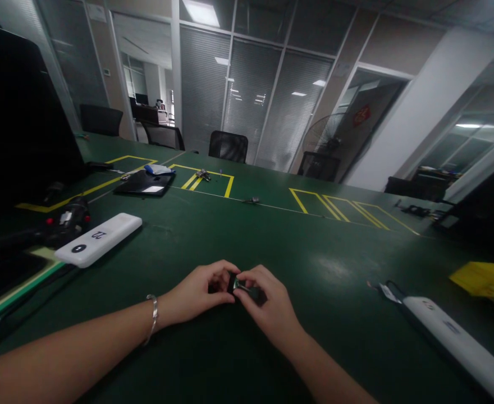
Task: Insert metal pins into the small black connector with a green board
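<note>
The fingers of both hands meet tip to tip over a small dark piece (231, 282), held just above the near part of the green counter (179, 365). The left hand (199, 292) comes in side-on, thumb below and forefinger arched over the top, the two clamped on the dark side of the piece. Opposite, the right hand (274, 306) pinches its shinier side between thumb and forefinger, the knuckles bent and turned up; whether the piece is one part or two, I can't tell. Both wrists are fairly straight, and the forearms slope in from the near left and near right like the sides of a tent. A silvery bracelet (155, 312) circles the left wrist.

Farther out, toward the counter's left side, a white bar (118, 230) marked 22 lies slantwise; another white bar (449, 331) lies toward the right side, with a yellow object (485, 279) beyond it. Nearer the far edge are a black tablet (140, 183) and yellow tape outlines (230, 186). A black chair (228, 147) stands behind that edge.
</note>
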### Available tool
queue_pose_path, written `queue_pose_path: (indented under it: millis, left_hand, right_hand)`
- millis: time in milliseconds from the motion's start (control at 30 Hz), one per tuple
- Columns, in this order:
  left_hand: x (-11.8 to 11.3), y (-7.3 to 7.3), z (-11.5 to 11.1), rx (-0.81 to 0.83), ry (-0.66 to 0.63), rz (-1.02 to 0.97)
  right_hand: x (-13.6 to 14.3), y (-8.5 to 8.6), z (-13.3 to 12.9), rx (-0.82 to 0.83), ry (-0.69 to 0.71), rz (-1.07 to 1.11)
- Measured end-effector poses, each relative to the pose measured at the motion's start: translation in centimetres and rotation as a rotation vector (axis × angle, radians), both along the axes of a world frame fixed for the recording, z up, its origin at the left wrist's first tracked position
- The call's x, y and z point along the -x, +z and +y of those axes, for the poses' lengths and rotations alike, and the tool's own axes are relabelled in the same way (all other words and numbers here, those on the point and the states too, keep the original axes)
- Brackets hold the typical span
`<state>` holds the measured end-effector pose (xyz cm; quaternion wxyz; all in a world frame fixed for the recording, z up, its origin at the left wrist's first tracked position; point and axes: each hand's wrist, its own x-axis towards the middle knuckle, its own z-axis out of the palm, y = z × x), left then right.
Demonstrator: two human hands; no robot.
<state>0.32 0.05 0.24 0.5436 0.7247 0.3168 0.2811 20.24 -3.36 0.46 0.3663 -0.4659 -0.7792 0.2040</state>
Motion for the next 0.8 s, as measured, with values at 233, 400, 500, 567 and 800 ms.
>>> queue_pose_path:
  millis: [233,400,500,567,800]
  left_hand:
    - [-0.15,-0.13,0.14,0.018,0.026,0.017]
    - [-0.52,-0.13,0.38,0.086,0.021,-0.026]
    - [-0.68,-0.03,0.44,0.111,0.020,-0.051]
    - [-0.74,0.01,0.42,0.123,0.017,-0.052]
    - [-0.63,-0.27,0.13,0.103,0.036,-0.071]
  right_hand:
    - [0.06,-0.17,0.05,-0.029,-0.021,-0.039]
    - [-0.26,-0.69,0.40,-0.057,-0.011,0.030]
    - [-0.36,-0.66,0.44,-0.057,-0.010,0.072]
    - [-0.35,-0.60,0.41,-0.052,-0.009,0.085]
    - [-0.11,-0.43,0.14,-0.044,-0.020,0.057]
